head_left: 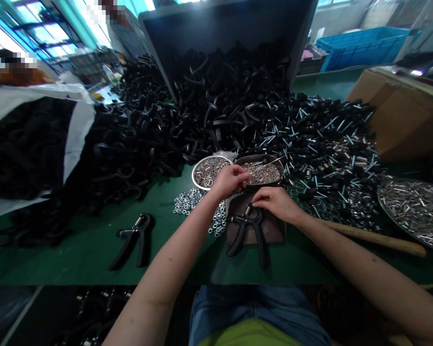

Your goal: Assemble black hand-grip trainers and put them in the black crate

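A black hand gripper point(248, 234) lies on a brown pad point(270, 231) in front of me, handles pointing toward me. My right hand point(277, 203) rests on its top end, fingers curled and pinched there. My left hand point(231, 179) hovers at the near edge of a dark bowl point(274, 161) of small metal parts, fingers bent in a pinch; what they hold is too small to see. Beside that bowl stands a round silver bowl point(198, 168) of shiny pieces. Loose nuts point(187, 201) lie scattered under my left forearm.
A second black hand gripper point(133, 240) lies on the green table at the left. A huge heap of black handles point(202, 110) and knobs with screws point(321, 129) fills the back. A tray of metal pins point(414, 206), a wooden stick point(375, 238) and a cardboard box point(404, 110) are right.
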Tool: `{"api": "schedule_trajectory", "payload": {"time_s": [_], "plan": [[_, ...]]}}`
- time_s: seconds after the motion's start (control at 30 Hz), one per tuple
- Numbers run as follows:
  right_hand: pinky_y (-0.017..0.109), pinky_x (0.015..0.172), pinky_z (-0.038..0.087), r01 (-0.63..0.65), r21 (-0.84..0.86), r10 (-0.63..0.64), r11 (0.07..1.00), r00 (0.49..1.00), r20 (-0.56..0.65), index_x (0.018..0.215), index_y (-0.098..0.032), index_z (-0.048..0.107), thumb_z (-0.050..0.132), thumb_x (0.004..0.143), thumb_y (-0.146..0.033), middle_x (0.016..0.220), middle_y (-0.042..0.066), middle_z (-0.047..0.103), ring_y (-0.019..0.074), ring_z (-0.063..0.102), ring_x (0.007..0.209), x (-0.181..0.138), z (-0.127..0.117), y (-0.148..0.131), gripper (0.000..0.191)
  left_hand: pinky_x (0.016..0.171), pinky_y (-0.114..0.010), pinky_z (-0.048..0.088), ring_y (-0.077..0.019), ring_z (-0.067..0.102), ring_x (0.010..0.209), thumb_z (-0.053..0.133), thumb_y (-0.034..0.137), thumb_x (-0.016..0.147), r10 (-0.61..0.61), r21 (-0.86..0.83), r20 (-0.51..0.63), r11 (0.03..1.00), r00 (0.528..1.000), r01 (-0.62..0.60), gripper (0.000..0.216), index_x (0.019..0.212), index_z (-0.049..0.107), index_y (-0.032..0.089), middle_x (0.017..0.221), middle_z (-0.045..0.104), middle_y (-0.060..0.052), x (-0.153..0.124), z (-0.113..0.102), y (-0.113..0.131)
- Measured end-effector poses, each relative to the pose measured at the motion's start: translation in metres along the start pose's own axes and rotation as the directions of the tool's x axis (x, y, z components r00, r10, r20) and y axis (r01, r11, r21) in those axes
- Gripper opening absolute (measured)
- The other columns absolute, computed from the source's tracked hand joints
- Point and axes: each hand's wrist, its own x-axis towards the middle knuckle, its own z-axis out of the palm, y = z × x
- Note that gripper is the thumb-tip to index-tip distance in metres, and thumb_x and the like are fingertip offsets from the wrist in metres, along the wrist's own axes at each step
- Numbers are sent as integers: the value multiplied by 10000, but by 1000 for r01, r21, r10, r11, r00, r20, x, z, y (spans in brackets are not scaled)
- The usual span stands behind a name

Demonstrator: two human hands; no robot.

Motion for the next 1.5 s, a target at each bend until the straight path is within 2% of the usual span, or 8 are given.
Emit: {"api": "schedule_trajectory", "payload": {"time_s": [0.17,0.43,0.63,0.77,0.87,1.07,1.27,1.5], "plan": [[266,723,438,114,-171,-111,979,994,22,757,-185,687,628,775,-186,794,10,641,127,592,768,2,6,2,61,463,-178,396,-59,527,518,722,331,666,-158,-387,5,910,987,147,275,808,587,138,788,673,-43,-58,-15,-22],[267,728,421,83,-321,-58,943,994,88,758,-186,687,618,766,-151,809,20,649,142,589,783,7,5,-9,78,500,-194,409,-87,573,570,737,353,640,-275,-425,-45,875,960,231,278,793,604,163,784,688,-24,-108,-11,-48],[256,610,373,26,-435,52,900,984,168,712,-200,680,646,720,-200,730,19,662,160,585,700,22,1,-18,35,577,-236,415,-113,552,595,703,332,696,-159,-187,-69,972,985,144,187,757,651,163,674,642,-1,-109,1,-40],[241,557,347,22,-459,93,888,969,227,700,-205,663,660,682,-194,680,8,652,154,579,666,31,1,-23,21,820,-314,418,-176,580,851,721,287,695,76,120,-93,991,993,-65,96,718,704,196,835,646,-22,-103,14,-36],[237,599,371,32,-460,91,887,966,241,814,-224,660,652,699,-198,772,-1,666,151,589,732,28,0,-26,118,924,-346,360,-194,550,962,742,258,683,142,261,-80,958,987,-116,53,719,719,229,913,639,-16,-99,23,-36],[304,768,428,-5,-513,38,858,998,53,1023,-212,606,547,824,-260,964,45,634,185,569,893,-28,-24,-8,213,868,-304,401,-177,549,931,744,225,679,102,245,-78,966,992,-80,53,715,709,210,903,613,-16,-94,33,-44],[365,781,436,-83,-730,80,679,996,-39,1023,-190,603,558,824,-336,960,84,600,247,524,931,-111,-57,37,251,836,-282,412,-159,546,886,752,217,649,16,243,-64,970,998,0,72,682,691,198,903,590,-8,-88,34,-44],[363,679,448,-158,-809,100,566,987,-123,985,-168,585,417,903,-368,914,81,635,245,588,830,-123,-53,42,273,767,-260,410,-143,540,814,737,244,645,-62,254,-43,965,997,71,112,701,661,184,854,587,-3,-86,33,-42]]}}
